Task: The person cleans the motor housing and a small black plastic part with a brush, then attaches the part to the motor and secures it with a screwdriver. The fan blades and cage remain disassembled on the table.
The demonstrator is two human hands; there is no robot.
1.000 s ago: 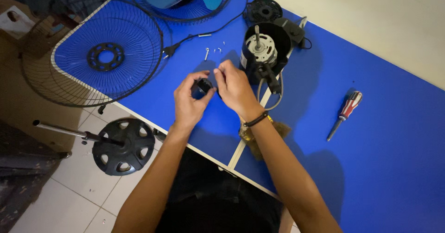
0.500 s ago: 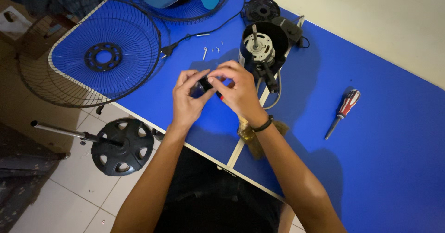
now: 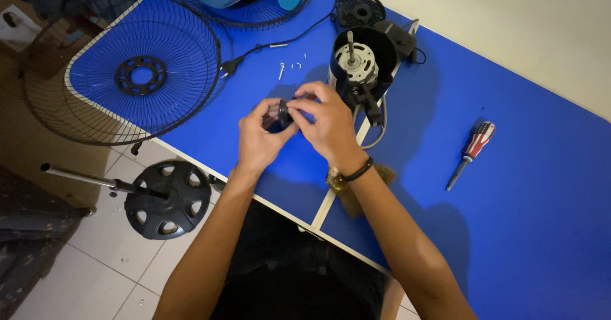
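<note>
While both my hands meet over the blue table (image 3: 509, 231), a small black round part (image 3: 282, 112) sits pinched between them: my left hand (image 3: 258, 135) cups it from below with thumb and fingers closed round its edge, and my right hand (image 3: 324, 126) presses fingertips onto its far side, so it stays raised off the table where I can look straight down at it. What kind of part it is I cannot tell; my fingers hide most of it. Just beyond my right hand stands the fan motor (image 3: 356, 65) in its black housing, shaft up, close enough to reach. A few small screws (image 3: 289, 68) lie loose beyond my left hand, kept together near the wire grille (image 3: 127, 71). Well off to the right of my grip rests a screwdriver (image 3: 471, 151), untouched. Down to the left, off the table, stands the black round base (image 3: 167, 199).
</note>
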